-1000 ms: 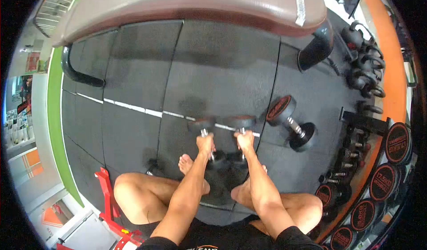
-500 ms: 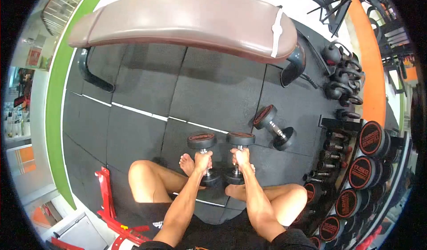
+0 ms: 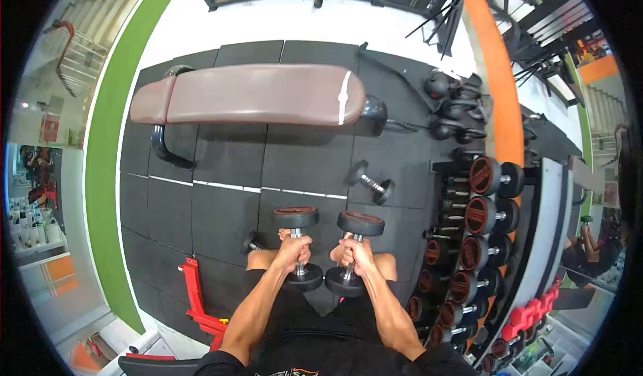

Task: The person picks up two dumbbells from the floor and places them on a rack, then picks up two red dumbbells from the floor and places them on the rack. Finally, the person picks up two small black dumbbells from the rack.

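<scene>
Two hands (image 3: 325, 250) grip round-ended dumbbells (image 3: 328, 249) (knurled metal handles).

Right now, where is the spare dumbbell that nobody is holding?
In the head view the spare dumbbell lies on the black floor mat, right of centre, between the padded bench and the dumbbell rack.

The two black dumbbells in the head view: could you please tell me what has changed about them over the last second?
Both hands, left hand and right hand, lifted the two black dumbbells, left one and right one, from near the black rubber floor up over the lap. The grip on each stayed closed. The spare dumbbell and brown padded bench stayed put.
</scene>
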Available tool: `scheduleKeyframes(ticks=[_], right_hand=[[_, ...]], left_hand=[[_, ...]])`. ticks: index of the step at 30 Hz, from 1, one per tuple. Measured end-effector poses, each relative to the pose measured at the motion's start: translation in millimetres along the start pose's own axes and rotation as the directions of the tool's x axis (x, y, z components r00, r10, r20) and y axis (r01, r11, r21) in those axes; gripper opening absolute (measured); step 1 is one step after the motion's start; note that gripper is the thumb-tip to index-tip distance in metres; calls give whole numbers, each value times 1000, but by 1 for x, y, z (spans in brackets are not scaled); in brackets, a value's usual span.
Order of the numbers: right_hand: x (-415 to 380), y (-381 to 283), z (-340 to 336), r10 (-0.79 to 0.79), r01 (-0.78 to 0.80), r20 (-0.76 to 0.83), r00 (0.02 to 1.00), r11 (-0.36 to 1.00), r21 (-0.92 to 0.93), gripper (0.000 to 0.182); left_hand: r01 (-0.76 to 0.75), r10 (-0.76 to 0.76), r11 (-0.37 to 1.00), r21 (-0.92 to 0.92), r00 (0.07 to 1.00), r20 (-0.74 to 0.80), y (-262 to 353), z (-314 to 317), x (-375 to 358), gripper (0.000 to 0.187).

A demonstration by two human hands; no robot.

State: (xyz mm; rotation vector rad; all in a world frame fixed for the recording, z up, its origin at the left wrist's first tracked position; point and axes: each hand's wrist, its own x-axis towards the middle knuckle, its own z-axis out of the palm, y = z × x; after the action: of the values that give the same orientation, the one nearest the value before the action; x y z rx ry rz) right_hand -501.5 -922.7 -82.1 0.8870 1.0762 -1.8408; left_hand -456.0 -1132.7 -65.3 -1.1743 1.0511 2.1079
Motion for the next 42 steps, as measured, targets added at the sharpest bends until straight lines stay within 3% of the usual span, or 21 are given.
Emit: scheduleKeyframes(ticks=[6, 13, 17, 19, 23, 25, 31, 35, 36, 39, 42], right_hand=[[-153, -71, 32, -70, 68, 26, 997, 994, 82, 23], [-256, -116, 35, -308, 265, 106, 945, 916, 302, 26], [-302, -117, 42, -481, 445, 9, 877, 818, 365, 23], [-326, -109, 49, -547, 527, -71, 834, 753, 395, 23], [-371, -96, 61, -679, 665, -145, 720, 615, 424, 26], [-393, -82, 66, -729, 716, -182, 660, 536, 447, 29], [-458, -36, 68, -930, 882, -224, 290, 169, 440, 30], [-494, -11, 64, -940, 945, -324, 109, -3, 327, 25], [-497, -5, 57, -949, 944, -310, 55, -52, 327, 24], [-508, 11, 44, -918, 965, -397, 3, -101, 242, 24], [-519, 25, 16, -915, 976, -396, -80, -153, 156, 23]], left_hand=[[38, -43, 999, 29, 984, 172, 57, 64, -113, 24], [-33, -8, 995, 90, 907, 422, 103, 119, -178, 32], [-55, -29, 991, 125, 811, 585, 120, 145, -199, 34], [-56, -63, 984, 171, 783, 619, 128, 156, -209, 26], [-108, -88, 967, 232, 712, 697, 137, 175, -218, 9], [-86, -147, 949, 303, 730, 667, 141, 187, -230, 9], [-175, -275, 895, 411, 509, 816, 141, 219, -252, 17], [-202, -374, 855, 477, 396, 839, 116, 242, -264, 29], [-288, -365, 829, 479, 372, 854, 113, 251, -276, 30], [-284, -402, 822, 493, 324, 857, 94, 267, -276, 29], [-271, -442, 798, 538, 344, 829, 69, 294, -280, 30]])
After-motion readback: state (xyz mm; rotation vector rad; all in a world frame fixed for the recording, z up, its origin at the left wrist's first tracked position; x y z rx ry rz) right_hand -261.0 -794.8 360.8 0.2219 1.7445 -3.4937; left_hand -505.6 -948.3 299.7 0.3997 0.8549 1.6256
